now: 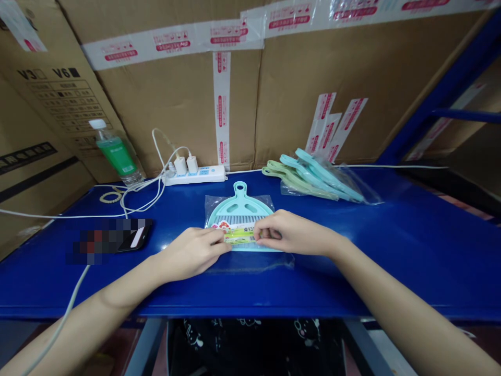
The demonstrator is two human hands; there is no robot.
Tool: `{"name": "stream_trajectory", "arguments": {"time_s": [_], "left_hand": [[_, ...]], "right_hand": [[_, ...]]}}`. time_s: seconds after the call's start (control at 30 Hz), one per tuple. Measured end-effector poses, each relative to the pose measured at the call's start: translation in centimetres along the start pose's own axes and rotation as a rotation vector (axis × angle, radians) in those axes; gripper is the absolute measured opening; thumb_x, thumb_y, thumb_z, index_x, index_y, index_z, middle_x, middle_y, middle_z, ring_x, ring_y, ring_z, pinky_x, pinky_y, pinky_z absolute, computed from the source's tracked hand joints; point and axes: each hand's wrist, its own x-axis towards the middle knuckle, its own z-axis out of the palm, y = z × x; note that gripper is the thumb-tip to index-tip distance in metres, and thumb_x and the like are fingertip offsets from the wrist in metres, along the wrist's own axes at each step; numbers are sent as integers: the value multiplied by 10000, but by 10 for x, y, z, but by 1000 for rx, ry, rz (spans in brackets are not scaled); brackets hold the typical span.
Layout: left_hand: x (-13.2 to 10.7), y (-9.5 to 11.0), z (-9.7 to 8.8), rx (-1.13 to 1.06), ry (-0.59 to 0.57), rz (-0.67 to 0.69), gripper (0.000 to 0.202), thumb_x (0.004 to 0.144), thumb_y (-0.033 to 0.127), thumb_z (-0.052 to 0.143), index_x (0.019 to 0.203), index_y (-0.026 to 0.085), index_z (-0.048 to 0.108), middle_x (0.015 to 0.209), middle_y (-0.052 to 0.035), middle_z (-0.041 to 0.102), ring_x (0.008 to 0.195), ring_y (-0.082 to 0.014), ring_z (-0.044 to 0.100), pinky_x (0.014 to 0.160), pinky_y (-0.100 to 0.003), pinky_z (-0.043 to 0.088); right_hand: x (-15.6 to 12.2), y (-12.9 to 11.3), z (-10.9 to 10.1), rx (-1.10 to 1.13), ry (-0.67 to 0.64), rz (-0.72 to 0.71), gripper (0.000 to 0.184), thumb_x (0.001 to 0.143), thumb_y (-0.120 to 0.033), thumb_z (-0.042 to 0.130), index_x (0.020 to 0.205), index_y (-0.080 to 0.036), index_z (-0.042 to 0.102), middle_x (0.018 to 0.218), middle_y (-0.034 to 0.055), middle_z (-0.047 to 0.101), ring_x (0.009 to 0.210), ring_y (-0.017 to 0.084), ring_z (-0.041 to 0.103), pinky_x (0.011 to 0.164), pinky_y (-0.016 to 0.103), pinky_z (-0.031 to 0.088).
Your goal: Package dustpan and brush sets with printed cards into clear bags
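A light-blue dustpan [241, 204] with a loop handle lies on the blue table in front of me, inside or on a clear plastic bag [266, 262]. Grey-blue bristles show across its middle. Over its lower part is a yellow-green and white printed label card [239, 238]. My left hand [198, 250] closes on the card's left end, thumb below and fingers above. At the right end, my right hand [287, 233] pinches the card with curled fingers. Both hands rest low over the dustpan, and the fingertips cover the card's ends.
Several green and light-blue handled pieces [313, 175] lie in clear bags at the back right. A white power strip [199, 175] with chargers and cables stands along the cardboard wall [176, 94]. Leftward are a tilted green-labelled bottle [117, 154], a beaded ring [110, 197] and a phone [135, 235].
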Motion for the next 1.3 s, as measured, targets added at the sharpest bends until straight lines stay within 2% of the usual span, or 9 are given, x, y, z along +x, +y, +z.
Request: {"name": "stream_trajectory", "arguments": {"time_s": [0.17, 0.37, 0.53, 0.67, 0.77, 0.83, 0.93, 1.1, 1.3], "left_hand": [[1, 0, -1, -23, -44, -21, 272, 946, 165, 322, 931, 179, 593, 816, -28, 615, 648, -127, 593, 553, -226, 453], [0, -1, -2, -29, -99, -18, 277, 940, 157, 325, 991, 203, 594, 828, -25, 599, 649, -139, 585, 530, -235, 438], [1, -2, -3, -75, -122, -21, 290, 945, 162, 321, 1041, 219, 588, 822, -21, 587, 657, -140, 587, 535, -236, 433], [0, -1, -9, -153, -181, -37, 240, 947, 303, 392, 1089, 216, 564, 916, -40, 601, 735, -157, 607, 589, -248, 464], [-1, -2, -13, -203, -200, -43, 354, 883, 458, 503, 1121, 201, 551, 954, -57, 604, 762, -182, 612, 603, -269, 480], [-1, -2, -14, -221, -206, -41, 430, 834, 497, 561, 1140, 196, 544, 985, -71, 604, 791, -199, 616, 613, -282, 489], [-2, -2, -14, -225, -216, -40, 442, 817, 468, 586, 1165, 201, 531, 1033, -84, 602, 844, -219, 621, 638, -298, 499], [-1, 0, -14, -221, -193, -46, 285, 872, 275, 479, 1138, 202, 552, 1012, -70, 609, 822, -197, 623, 645, -291, 499], [-2, 0, -15, -220, -194, -50, 336, 839, 185, 435, 1153, 207, 553, 1018, -68, 608, 839, -192, 623, 654, -288, 499]], "right_hand": [[0, 2, 1, -20, 14, -2, 49, 772, -134, 578, 755, -169, 609, 557, -62, 513, 502, 81, 457, 558, 228, 348], [0, 7, 1, -49, 33, -7, 17, 776, -151, 623, 777, -166, 615, 645, -36, 543, 560, 93, 473, 563, 234, 349], [1, 9, 1, -54, 22, 35, 76, 760, -191, 680, 768, -170, 608, 641, -41, 529, 566, 99, 463, 563, 246, 338], [1, 7, -1, -53, 5, 78, 109, 742, -200, 702, 751, -174, 596, 622, -52, 514, 552, 97, 455, 561, 248, 330], [0, 6, -3, -57, -11, 88, 122, 737, -213, 706, 756, -178, 591, 621, -54, 506, 555, 100, 452, 558, 246, 326], [-1, 6, -4, -73, -18, 85, 139, 730, -222, 716, 758, -178, 587, 621, -53, 494, 569, 105, 455, 563, 246, 325], [-2, 8, -5, -105, -16, 84, 170, 725, -245, 728, 737, -184, 570, 623, -58, 457, 590, 112, 453, 576, 248, 323], [-3, 8, -7, -138, -16, 116, 242, 704, -265, 745, 679, -192, 516, 613, -68, 419, 578, 109, 426, 575, 251, 303], [-5, 7, -7, -214, 3, 189, 331, 666, -323, 762, 642, -205, 453, 611, -53, 445, 570, 117, 410, 555, 254, 281]]}}
